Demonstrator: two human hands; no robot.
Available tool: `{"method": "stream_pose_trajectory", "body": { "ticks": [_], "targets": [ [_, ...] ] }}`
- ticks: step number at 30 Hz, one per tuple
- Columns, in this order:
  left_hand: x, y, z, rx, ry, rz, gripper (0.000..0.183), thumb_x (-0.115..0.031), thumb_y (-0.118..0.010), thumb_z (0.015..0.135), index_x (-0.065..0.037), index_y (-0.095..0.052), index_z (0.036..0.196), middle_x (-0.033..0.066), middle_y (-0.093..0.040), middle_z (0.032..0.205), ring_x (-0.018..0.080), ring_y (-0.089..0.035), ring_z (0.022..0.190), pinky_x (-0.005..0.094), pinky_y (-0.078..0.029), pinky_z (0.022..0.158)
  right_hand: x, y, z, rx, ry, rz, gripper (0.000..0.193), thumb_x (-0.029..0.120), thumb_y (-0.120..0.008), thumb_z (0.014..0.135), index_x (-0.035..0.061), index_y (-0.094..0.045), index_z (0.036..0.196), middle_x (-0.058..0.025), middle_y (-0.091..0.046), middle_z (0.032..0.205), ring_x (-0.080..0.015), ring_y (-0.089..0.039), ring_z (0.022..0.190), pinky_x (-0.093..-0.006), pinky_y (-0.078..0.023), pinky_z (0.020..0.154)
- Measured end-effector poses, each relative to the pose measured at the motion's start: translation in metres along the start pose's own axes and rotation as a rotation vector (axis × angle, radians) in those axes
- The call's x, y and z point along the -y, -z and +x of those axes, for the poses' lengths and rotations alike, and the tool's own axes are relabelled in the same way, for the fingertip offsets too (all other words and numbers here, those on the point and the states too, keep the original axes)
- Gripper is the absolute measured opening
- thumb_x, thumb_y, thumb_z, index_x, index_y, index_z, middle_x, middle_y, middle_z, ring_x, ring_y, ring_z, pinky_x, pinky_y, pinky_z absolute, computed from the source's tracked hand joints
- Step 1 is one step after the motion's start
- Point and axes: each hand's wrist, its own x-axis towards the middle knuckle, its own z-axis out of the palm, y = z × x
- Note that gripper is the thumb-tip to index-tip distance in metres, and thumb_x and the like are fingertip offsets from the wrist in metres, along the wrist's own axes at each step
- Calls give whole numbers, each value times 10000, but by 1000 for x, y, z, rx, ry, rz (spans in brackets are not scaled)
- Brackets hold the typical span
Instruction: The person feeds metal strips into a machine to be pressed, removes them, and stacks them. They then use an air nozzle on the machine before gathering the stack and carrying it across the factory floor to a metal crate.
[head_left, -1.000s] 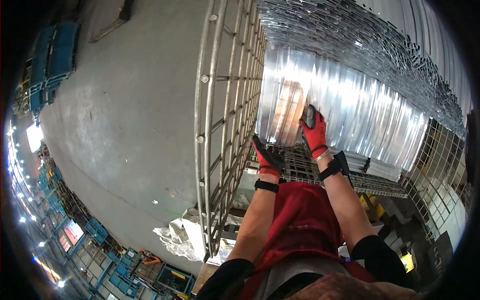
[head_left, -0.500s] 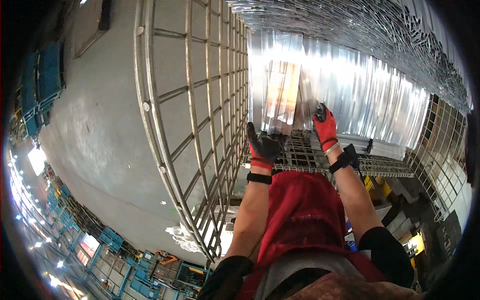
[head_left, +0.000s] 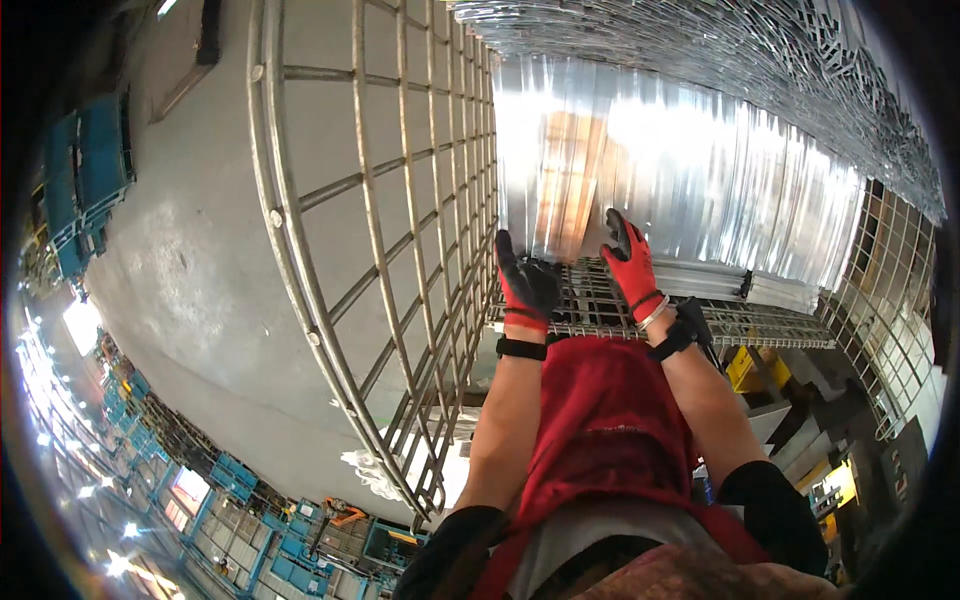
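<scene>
Long shiny silver metal strips (head_left: 690, 170) lie side by side in a wire-mesh cage basket (head_left: 660, 325) in front of me. My left hand (head_left: 530, 285), in a red and black glove, is at the near ends of the strips on the left. One finger stretches forward beside the mesh wall; the others lie against the strip ends, partly hidden. My right hand (head_left: 630, 255), gloved alike, hovers at the near edge of the strips, thumb and fingers apart, nothing visible between them. An orange-brown patch shows among the left strips; whether it is a reflection, I cannot tell.
A tall wire-mesh side wall (head_left: 375, 200) rises left of my hands, with grey floor (head_left: 190, 290) beyond it. A dense stack of thin metal strips (head_left: 700, 60) runs along the far side. Another mesh panel (head_left: 885, 290) and a yellow object (head_left: 755, 370) are at the right.
My right hand has shifted left and slightly down, and its fingers have spread. My left hand stays near the strip ends. The strips at the left look slightly shifted.
</scene>
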Motion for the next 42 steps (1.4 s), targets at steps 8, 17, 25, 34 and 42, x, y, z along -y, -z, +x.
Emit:
{"method": "stream_pose_trajectory", "body": {
  "ticks": [8, 17, 25, 34, 42],
  "targets": [
    [-20, 45, 24, -40, -16, 32, 374, -398, -561, 791, -139, -525, 1058, 47, -566, 1059, 211, -547, 912, 376, -454, 743, 37, -19, 48, -7, 55, 72, 606, 262, -666, 688, 76, -420, 1209, -158, -486, 1140, -339, -453, 1040, -402, -367, 896],
    [-9, 14, 3, -31, 144, 87, 339, -367, -556, 798, -129, -532, 1038, 29, -600, 913, 199, -584, 743, 307, -502, 604, 36, -13, 53, 5, -18, 161, 519, 120, -640, 732, 77, -439, 1209, -107, -518, 1107, -225, -534, 944, -331, -428, 822],
    [33, 34, -28, -40, 219, 300, 397, -376, -544, 816, -193, -495, 1164, -87, -487, 890, 91, -424, 736, 258, -354, 678, 45, -12, 65, -138, 181, 138, 564, 230, -649, 721, 78, -422, 1214, -159, -460, 1183, -324, -427, 1094, -396, -349, 915],
    [35, 60, 16, -103, 207, 284, 459, -409, -546, 799, -192, -429, 1186, 106, -576, 866, 245, -564, 848, 395, -458, 751, 9, -20, 82, -3, -42, 323, 550, 200, -694, 680, 55, -471, 1162, -147, -543, 1066, -285, -539, 965, -347, -437, 824],
    [24, 17, -15, -442, -463, 2118, 599, -544, -538, 708, -51, -467, 1039, 166, -564, 972, 305, -585, 824, 407, -458, 673, 8, -22, 82, 17, -119, 411, 561, 198, -707, 664, 54, -477, 1155, -140, -529, 1094, -290, -521, 993, -343, -433, 832]
  ]
}}
